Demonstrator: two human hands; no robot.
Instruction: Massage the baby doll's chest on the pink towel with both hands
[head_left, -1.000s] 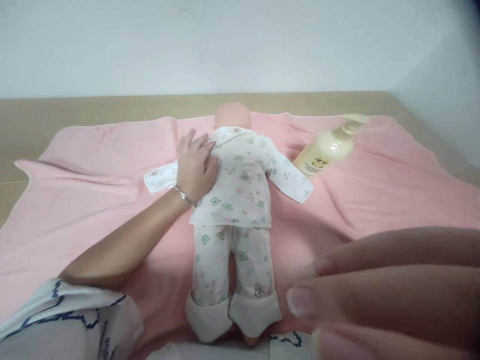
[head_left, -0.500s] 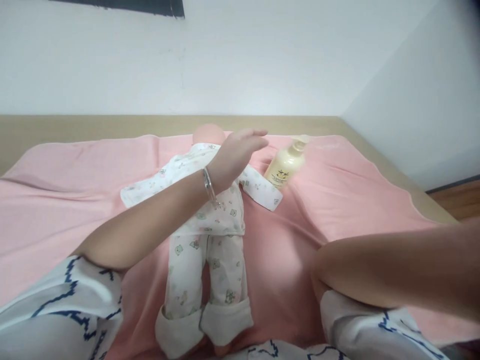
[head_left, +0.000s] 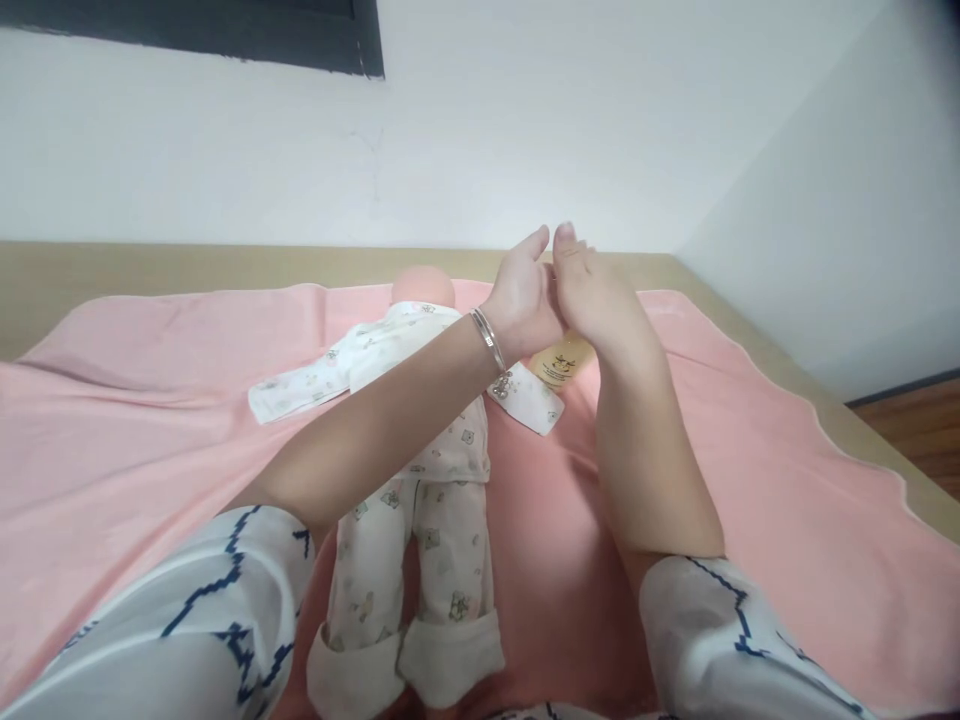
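A baby doll (head_left: 420, 470) in white printed pyjamas lies face down on a pink blanket (head_left: 135, 420), head towards the wall. My left hand (head_left: 521, 300), with a silver bracelet at the wrist, and my right hand (head_left: 589, 290) are raised above the doll's right sleeve. The palms press together and the fingers are stretched out. Nothing shows between them. A cream lotion bottle (head_left: 559, 362) lies on the blanket just below and behind both hands, mostly hidden by them.
The blanket covers a beige surface (head_left: 112, 275) that meets a white wall. Its right edge (head_left: 847, 425) drops to a wooden floor. A dark window frame (head_left: 225, 30) runs along the top left. My white sleeves with blue zigzag trim fill the lower corners.
My left hand lifted off the doll's back and swung right. My right hand came up from close to the camera to meet it, palm to palm, above the bottle.
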